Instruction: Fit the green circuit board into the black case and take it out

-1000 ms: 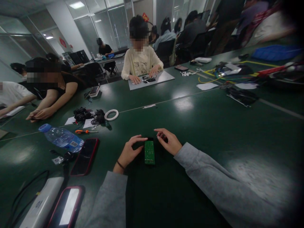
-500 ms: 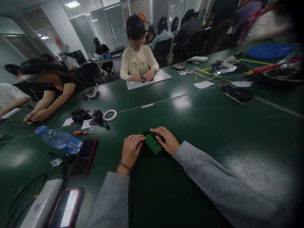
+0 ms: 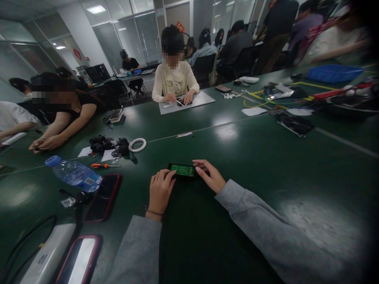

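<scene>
While I sat at the table, head view:
Surface: dark green table (image 3: 266,157), glossy with lamp glare.
Board: green circuit board (image 3: 182,170) lay crosswise near me.
Hands: my left hand (image 3: 160,191) and right hand (image 3: 209,176) pinched its ends.
Room: glass partitions (image 3: 139,31) stood behind seated people.

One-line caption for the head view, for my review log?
Left hand and right hand hold a green circuit board by its ends, flat over a dark green table, beside phones and a water bottle.
</scene>
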The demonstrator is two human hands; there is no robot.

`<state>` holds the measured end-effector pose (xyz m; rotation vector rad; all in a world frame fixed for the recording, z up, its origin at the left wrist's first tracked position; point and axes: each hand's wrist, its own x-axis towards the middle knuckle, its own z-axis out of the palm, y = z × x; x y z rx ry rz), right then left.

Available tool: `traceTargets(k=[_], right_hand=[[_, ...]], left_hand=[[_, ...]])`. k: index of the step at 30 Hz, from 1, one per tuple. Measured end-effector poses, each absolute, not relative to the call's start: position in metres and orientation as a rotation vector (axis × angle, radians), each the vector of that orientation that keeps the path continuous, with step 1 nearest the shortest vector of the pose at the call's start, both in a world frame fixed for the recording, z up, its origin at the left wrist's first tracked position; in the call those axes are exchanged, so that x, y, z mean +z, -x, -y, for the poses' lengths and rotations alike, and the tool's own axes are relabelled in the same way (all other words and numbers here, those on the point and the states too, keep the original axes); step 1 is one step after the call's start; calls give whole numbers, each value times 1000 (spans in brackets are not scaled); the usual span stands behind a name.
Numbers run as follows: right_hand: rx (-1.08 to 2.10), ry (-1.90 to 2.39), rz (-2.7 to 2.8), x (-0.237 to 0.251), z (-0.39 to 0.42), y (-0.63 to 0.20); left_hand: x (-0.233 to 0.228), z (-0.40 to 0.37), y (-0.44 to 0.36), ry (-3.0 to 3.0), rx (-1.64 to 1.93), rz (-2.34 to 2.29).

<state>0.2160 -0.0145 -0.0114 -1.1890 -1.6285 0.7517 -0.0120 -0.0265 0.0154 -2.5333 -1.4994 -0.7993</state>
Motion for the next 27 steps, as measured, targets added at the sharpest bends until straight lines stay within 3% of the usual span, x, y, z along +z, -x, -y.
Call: traceTargets(k=[4, 12, 19, 27], right_hand=[[849, 1139, 1635, -11, 15, -216], [569, 1213, 1953, -11, 18, -211], [979, 1142, 1690, -5, 18, -215], [1105, 1121, 1653, 0, 19, -215]], left_hand=[[14, 26, 12, 2543, -790, 1506], [13, 25, 11, 2588, -858, 1499], [13, 26, 8, 2651, -872, 1471], [12, 26, 9, 2615, -828, 1540]])
